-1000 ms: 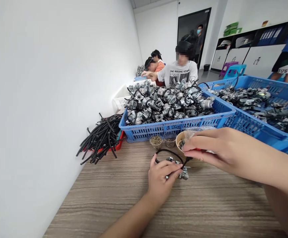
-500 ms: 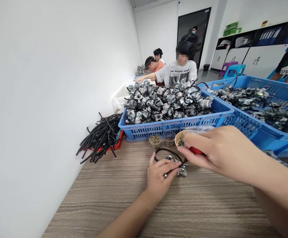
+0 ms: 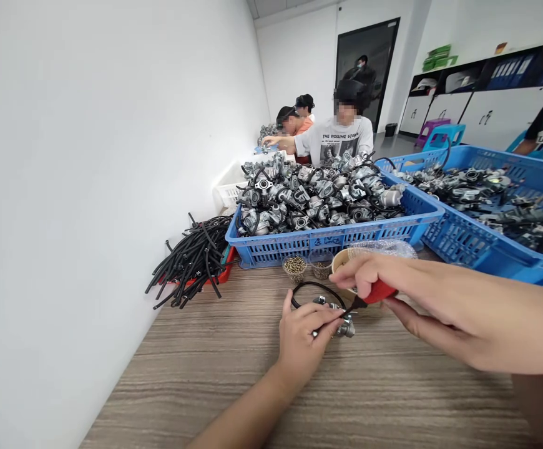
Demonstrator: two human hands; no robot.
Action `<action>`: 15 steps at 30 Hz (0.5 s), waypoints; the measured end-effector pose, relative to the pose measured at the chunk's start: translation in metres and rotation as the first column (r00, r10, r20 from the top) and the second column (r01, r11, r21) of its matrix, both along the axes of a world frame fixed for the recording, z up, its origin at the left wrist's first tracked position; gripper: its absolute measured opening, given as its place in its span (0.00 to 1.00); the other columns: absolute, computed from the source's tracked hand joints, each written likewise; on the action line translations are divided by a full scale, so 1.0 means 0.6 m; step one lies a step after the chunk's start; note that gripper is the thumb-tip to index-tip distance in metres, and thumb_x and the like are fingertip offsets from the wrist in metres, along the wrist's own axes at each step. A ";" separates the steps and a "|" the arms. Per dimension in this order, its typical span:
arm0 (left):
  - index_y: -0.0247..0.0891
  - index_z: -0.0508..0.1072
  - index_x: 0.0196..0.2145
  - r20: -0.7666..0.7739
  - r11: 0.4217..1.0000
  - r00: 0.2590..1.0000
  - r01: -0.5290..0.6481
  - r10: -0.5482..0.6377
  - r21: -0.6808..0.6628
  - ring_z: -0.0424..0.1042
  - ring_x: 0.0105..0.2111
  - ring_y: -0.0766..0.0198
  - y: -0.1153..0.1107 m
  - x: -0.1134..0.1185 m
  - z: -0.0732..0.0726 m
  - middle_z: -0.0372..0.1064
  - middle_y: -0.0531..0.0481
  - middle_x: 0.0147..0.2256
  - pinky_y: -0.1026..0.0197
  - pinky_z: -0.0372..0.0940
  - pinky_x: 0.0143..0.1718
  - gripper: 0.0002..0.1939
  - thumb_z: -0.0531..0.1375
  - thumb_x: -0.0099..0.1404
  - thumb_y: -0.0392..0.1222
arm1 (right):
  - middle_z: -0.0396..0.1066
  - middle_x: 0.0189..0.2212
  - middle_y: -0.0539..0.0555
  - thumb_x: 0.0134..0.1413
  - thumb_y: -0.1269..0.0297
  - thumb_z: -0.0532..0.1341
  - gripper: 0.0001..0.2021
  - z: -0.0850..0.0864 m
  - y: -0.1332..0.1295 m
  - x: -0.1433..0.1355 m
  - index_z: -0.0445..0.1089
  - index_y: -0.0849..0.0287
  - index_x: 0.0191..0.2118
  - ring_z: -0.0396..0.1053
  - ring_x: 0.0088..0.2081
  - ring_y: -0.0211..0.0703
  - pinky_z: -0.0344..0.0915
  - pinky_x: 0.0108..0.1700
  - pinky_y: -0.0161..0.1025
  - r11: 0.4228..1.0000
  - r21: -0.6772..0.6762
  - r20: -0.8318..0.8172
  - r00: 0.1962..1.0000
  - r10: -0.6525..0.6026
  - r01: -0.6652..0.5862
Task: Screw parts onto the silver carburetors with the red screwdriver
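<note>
On the wooden table my left hand (image 3: 306,330) is closed around a small metal carburetor (image 3: 346,325), much of it hidden under the fingers. A black rubber hose (image 3: 316,285) loops up from the carburetor beyond those fingers. My right hand (image 3: 407,293) grips the red handle of a screwdriver (image 3: 380,292) between thumb and fingers. The screwdriver's dark shaft slants down and left to the left fingertips at the carburetor; its tip is hidden there.
A blue crate (image 3: 334,240) heaped with carburetors stands behind the hands; another blue crate (image 3: 491,231) is at right. Cups of small brass parts (image 3: 294,267) and a round tub (image 3: 341,259) sit before it. Black hoses (image 3: 191,262) fill a red tray at left. A co-worker (image 3: 341,134) sits opposite.
My right hand has turned and its fingers have loosened along the handle, showing more of the red screwdriver. My left hand keeps its hold on the carburetor. The co-worker's arm has shifted slightly.
</note>
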State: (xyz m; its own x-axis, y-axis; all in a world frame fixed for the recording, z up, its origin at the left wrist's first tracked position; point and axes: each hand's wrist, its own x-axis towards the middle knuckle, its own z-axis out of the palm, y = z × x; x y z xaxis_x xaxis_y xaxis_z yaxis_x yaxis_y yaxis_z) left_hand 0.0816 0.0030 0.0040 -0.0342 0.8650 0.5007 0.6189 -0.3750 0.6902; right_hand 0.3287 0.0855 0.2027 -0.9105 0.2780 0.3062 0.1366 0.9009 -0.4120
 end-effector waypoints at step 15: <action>0.57 0.91 0.49 -0.003 1.000 1.000 -0.007 0.007 0.006 0.90 0.48 0.55 -0.001 -0.002 -0.003 0.91 0.52 0.45 0.23 0.42 0.84 0.08 0.73 0.78 0.43 | 0.83 0.47 0.51 0.72 0.71 0.61 0.12 0.024 -0.003 0.014 0.73 0.46 0.54 0.82 0.41 0.46 0.80 0.41 0.41 0.986 -0.129 0.080 0.990 0.115 -0.104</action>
State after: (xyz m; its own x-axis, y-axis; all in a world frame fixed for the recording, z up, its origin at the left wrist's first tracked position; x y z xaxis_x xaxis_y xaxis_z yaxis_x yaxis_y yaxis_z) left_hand 0.0805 0.0022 0.0021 -0.0386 0.8615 0.5063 0.6238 -0.3751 0.6857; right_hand 0.3368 0.0835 0.2172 -0.9592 0.2057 0.1941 0.0796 0.8549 -0.5126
